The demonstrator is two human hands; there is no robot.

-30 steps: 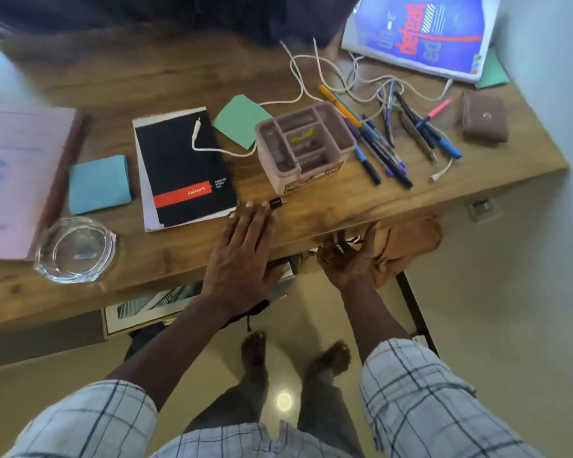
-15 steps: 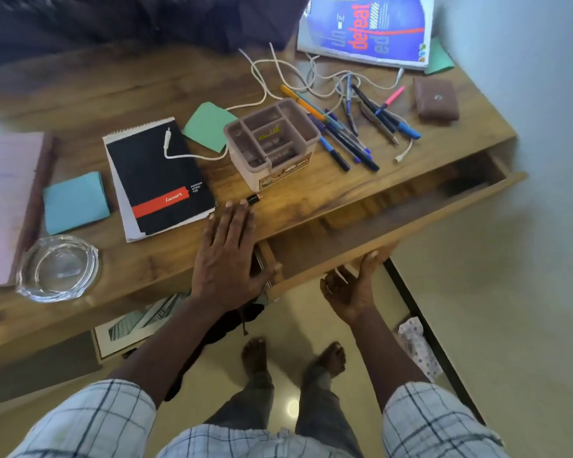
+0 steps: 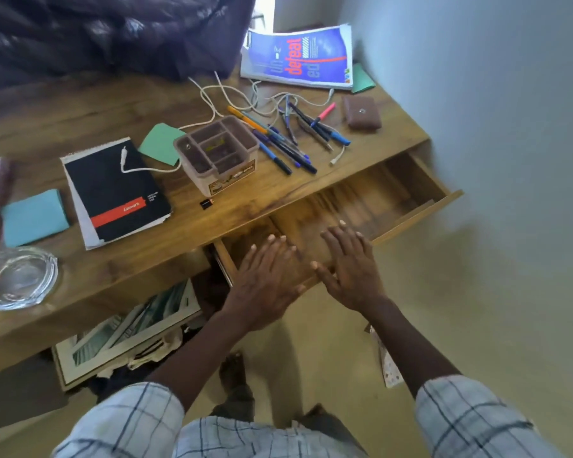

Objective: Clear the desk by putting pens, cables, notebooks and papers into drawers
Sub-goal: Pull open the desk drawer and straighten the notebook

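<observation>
Wooden drawer [image 3: 407, 190] now stands further out than 0.5 s ago, L hand [image 3: 265, 279] & R hand [image 3: 351, 269] over it, fingers straight, holding nothing; pens [image 3: 288, 150] lie beyond fingertips, so stowing can prob. start.

Wooden desk [image 3: 80, 104] stands next to a pale blue-grey wall [image 3: 510, 94] on its right. Beige floor [image 3: 460, 309] below the desk's front edge. Dark crumpled sheeting [image 3: 113, 34] along the desk's far edge, bright gap [image 3: 265, 8] beside it.
</observation>
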